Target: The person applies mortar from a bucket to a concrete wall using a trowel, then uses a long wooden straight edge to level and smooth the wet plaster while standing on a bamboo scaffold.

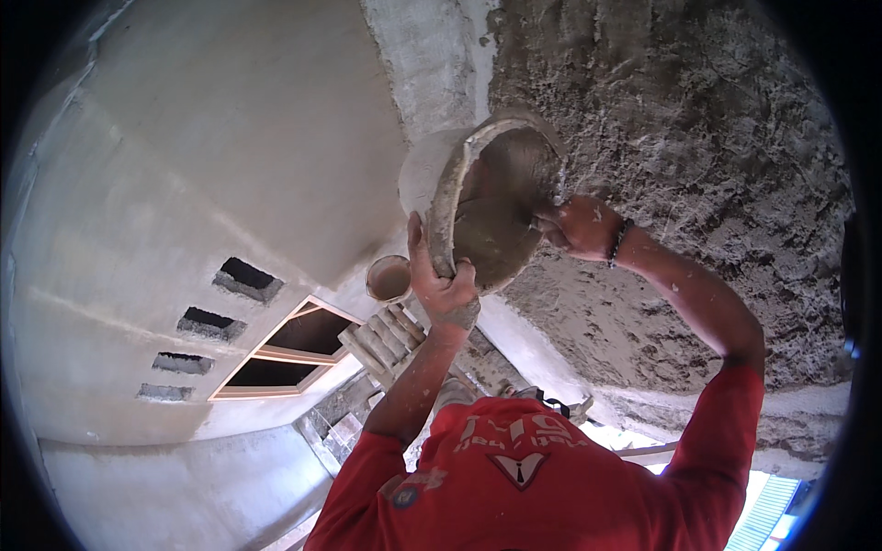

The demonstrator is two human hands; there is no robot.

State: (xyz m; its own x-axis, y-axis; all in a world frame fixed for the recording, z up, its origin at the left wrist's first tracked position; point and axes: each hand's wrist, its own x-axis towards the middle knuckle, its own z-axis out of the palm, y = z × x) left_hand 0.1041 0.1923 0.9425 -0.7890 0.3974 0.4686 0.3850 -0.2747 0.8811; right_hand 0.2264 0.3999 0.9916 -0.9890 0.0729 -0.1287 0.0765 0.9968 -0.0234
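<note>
My left hand (443, 283) grips the near left rim of a round, mortar-crusted basin (447, 204), with the thumb over the edge. The basin is tilted, so its inside faces me. Wet grey-brown mortar (501, 234) lies in its lower part. At the basin's right side, my right hand (581, 226) is closed, knuckles out, its fingertips over the mortar. Whatever it holds, if anything, is hidden by the fingers. Grey splashes mark both hands, and a dark bead bracelet (620, 242) circles the right wrist.
Rough, dark, wet plaster covers the wall (689, 165) on the right. A smoother grey wall (230, 165) stands left, with several rectangular holes and a wooden window frame (308, 354). Beyond my left hand are a small round bucket (389, 278) and pale stacked blocks (381, 340).
</note>
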